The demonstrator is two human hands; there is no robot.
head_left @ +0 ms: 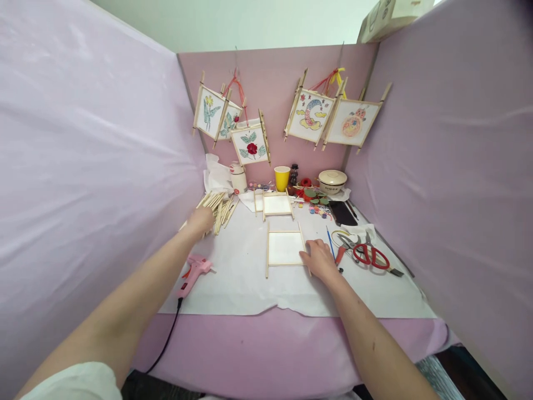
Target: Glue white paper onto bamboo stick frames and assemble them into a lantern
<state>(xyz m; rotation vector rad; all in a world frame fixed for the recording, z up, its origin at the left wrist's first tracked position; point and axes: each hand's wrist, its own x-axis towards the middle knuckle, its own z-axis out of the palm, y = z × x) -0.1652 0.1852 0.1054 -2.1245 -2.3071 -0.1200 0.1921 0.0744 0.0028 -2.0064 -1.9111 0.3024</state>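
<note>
My left hand [200, 221] is over the pile of thin wooden sticks [220, 210] at the back left. Its fingers are mostly hidden, so I cannot tell whether it grips a stick. My right hand [320, 258] holds the right side of a square stick frame [285, 265] with a white panel, lying flat on the white sheet. Behind it lies a similar stick frame [278, 214], with another partly hidden at its left. A pink glue gun [195, 274] rests below my left hand.
Red-handled scissors [370, 255], pliers [341, 253] and a blue thin tool [330, 242] lie at the right, near a black phone [342, 213]. A yellow cup [282, 179] and lidded bowl [332, 181] stand behind. Lanterns with pictures [310, 115] hang above. The glue gun's cord [169, 336] crosses the front edge.
</note>
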